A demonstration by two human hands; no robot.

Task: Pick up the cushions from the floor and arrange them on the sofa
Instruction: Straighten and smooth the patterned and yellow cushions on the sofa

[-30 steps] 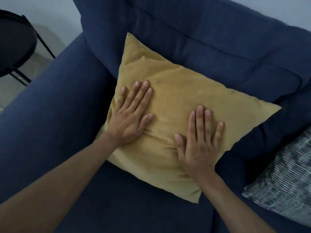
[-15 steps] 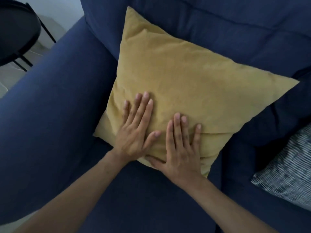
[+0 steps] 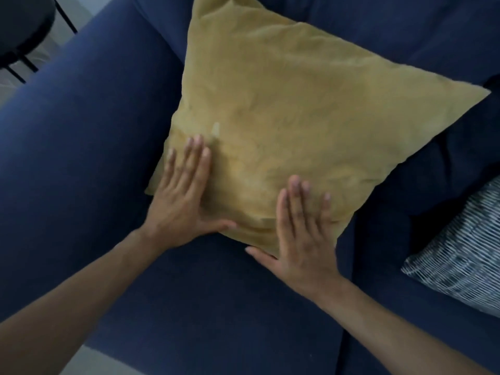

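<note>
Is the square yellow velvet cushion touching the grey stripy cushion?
Apart. The head view shows dark blue sofa fabric between the square yellow velvet cushion and the grey stripy cushion at right.

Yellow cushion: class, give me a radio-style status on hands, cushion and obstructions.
Left hand and right hand flat on yellow cushion, no grip. Cushion leans against sofa back. Patterned cushion to the right, apart. Nothing obstructing.

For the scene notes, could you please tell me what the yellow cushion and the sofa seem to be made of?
Yellow cushion: probably velvet or suede-like fabric; soft matte nap with uneven light and dark patches. Sofa: dark blue woven upholstery, matte and even-looking; the weave is too fine to identify.
</note>
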